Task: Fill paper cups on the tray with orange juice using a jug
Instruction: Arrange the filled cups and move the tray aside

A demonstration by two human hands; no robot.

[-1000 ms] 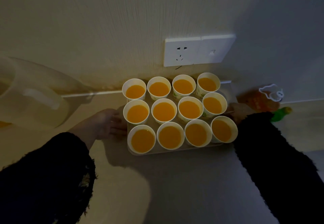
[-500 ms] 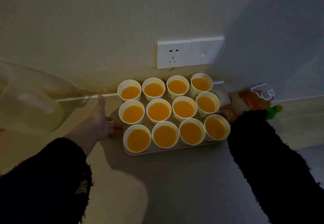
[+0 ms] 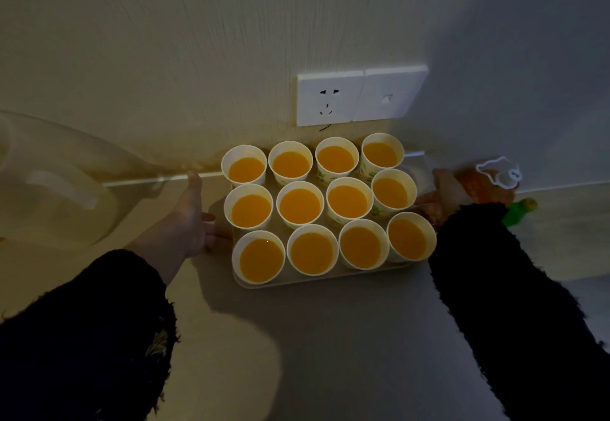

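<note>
Pale wall (image 3: pixel 198 41) fills the top half of the frame, and a light worktop (image 3: pixel 330 338) fills the bottom half.

Clear jug (image 3: pixel 56 189) is at the left edge. It looks about empty and no hand is on it. Can't tell if it's upright or tipped, as the view warps there.

Tray (image 3: pixel 323 280) is at centre frame, with its back edge close to the wall.

Paper cups (image 3: pixel 300 206): twelve, in three rows of four, packed rim to rim. All show orange juice well up the cup, and I see no empty one. My read is that filling is done and only moving or serving the tray could be left.

Left hand (image 3: pixel 188 219) is at the tray's left edge, with fingers straight and touching it, thumb raised, gripping nothing. Right hand (image 3: pixel 445 189) is at the tray's right edge, mostly hidden by cups and the dark sleeve (image 3: pixel 511 305). Can't tell what its fingers are doing.

Around it:
- Socket plate (image 3: pixel 330 97) and a blank-looking plate (image 3: pixel 389 94) are on the wall directly above the back row, so there's a splash risk if the tray jolts.
- An orange object (image 3: pixel 485 186) with a white outline and a green cap (image 3: pixel 518 211) sit just beside the right hand, crowding that side.
- The cups are full and touching, so any lift needs to stay level.
</note>
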